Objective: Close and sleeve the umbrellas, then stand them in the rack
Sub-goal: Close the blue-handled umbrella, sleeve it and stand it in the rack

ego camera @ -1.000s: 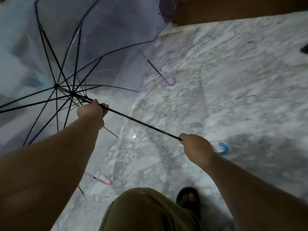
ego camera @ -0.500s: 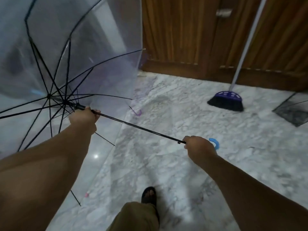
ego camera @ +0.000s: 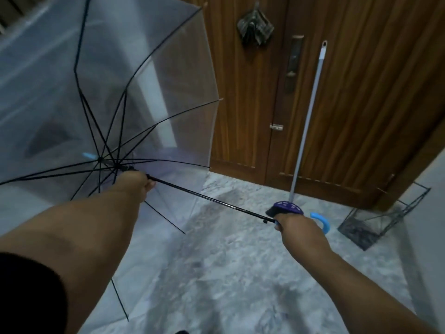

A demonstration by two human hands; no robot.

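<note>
A clear umbrella with black ribs is open, its canopy filling the upper left. My left hand grips the black shaft just below the runner. My right hand holds the blue curved handle at the shaft's other end. The shaft runs slantwise between both hands. A black wire rack stands on the floor at the right, by the wall and the door.
A broom with a purple head leans against the wooden door straight ahead. A folded dark umbrella hangs high on the door. Marble floor spreads below. A white wall edge is at the right.
My view has tilted up from the floor to the door, broom and rack. The open umbrella has risen with both hands holding it as before. The purple and pink handles on the floor are out of sight.
</note>
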